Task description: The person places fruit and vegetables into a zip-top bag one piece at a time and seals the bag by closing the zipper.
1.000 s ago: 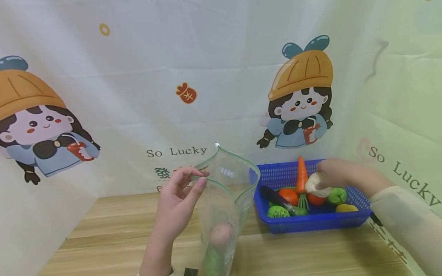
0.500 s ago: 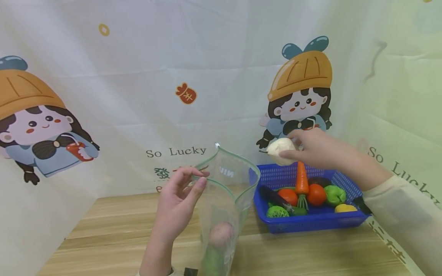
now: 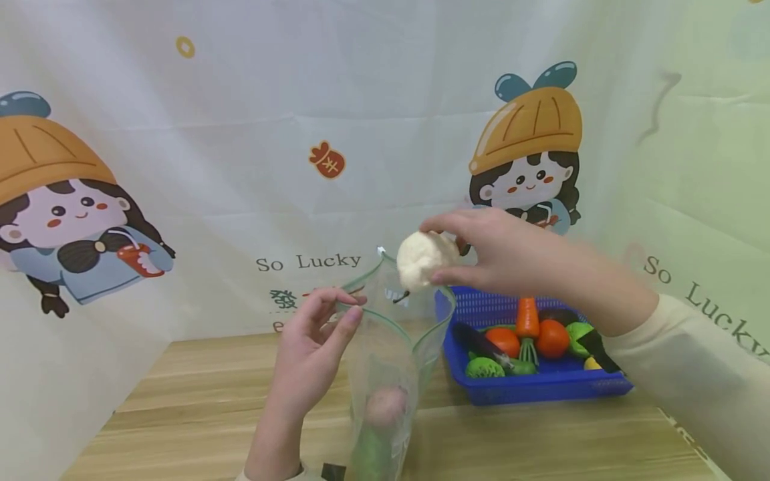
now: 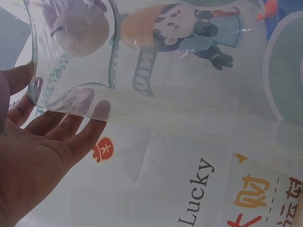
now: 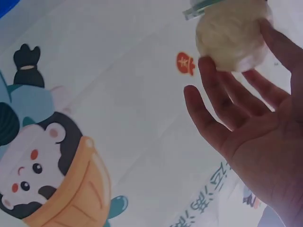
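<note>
In the head view, my left hand (image 3: 313,361) pinches the near-left rim of a clear zip bag (image 3: 385,361) with a green seal. The bag stands with its mouth spread. A round pinkish piece (image 3: 387,406) lies inside above a green one (image 3: 371,454). My right hand (image 3: 511,257) grips a whitish, lumpy, round toy vegetable (image 3: 423,260) with a thin dark stem, held over the bag's mouth. The right wrist view shows fingertips around the pale vegetable (image 5: 234,38), beside the bag's seal. In the left wrist view my fingers (image 4: 78,135) lie against the clear plastic.
A blue basket (image 3: 547,387) stands right of the bag on the wooden table (image 3: 210,401). In it lie a carrot (image 3: 527,317), an eggplant (image 3: 481,341), red tomatoes (image 3: 551,339) and green vegetables. Printed cloth (image 3: 240,167) hangs behind and on both sides.
My right hand has lifted the whitish vegetable from the basket and carried it left to the bag's mouth. My left hand still holds the bag's rim.
</note>
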`<move>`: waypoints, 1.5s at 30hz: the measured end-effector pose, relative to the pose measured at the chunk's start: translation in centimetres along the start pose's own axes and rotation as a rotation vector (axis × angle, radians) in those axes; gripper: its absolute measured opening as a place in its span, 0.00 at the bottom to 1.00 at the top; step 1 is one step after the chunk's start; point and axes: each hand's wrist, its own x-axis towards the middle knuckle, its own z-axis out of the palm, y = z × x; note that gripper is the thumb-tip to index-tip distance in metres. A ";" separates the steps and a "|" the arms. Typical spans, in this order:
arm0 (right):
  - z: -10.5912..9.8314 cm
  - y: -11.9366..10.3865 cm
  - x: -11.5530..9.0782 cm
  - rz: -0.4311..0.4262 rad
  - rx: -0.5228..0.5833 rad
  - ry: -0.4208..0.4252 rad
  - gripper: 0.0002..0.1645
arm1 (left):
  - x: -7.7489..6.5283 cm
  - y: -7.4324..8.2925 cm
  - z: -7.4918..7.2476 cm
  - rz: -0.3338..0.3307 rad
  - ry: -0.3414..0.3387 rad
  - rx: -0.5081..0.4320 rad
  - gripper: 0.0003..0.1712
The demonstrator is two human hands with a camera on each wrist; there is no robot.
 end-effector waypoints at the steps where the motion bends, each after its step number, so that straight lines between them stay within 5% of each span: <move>1: 0.1 -0.3 0.1 -0.005 -0.009 -0.041 0.34 | 0.0 0.0 0.0 0.001 0.000 0.001 0.09; 10: 0.8 -1.1 0.5 0.018 -0.009 -0.339 0.30 | 0.0 0.1 0.0 -0.004 0.000 -0.006 0.09; 19: 0.9 -0.8 0.7 0.080 0.098 -0.468 0.41 | -0.1 0.1 0.0 0.021 -0.003 0.007 0.08; 29: 1.2 -0.4 0.4 0.002 0.105 -0.252 0.16 | -0.2 0.1 -0.2 0.062 0.051 -0.034 0.08; 39: 1.4 -0.3 0.1 0.038 0.136 0.023 0.18 | -0.1 -0.3 -0.5 0.150 0.211 -0.127 0.06; 45: 2.1 0.1 0.0 0.058 0.123 -0.042 0.15 | 0.2 -0.5 -0.4 0.052 0.129 -0.070 0.07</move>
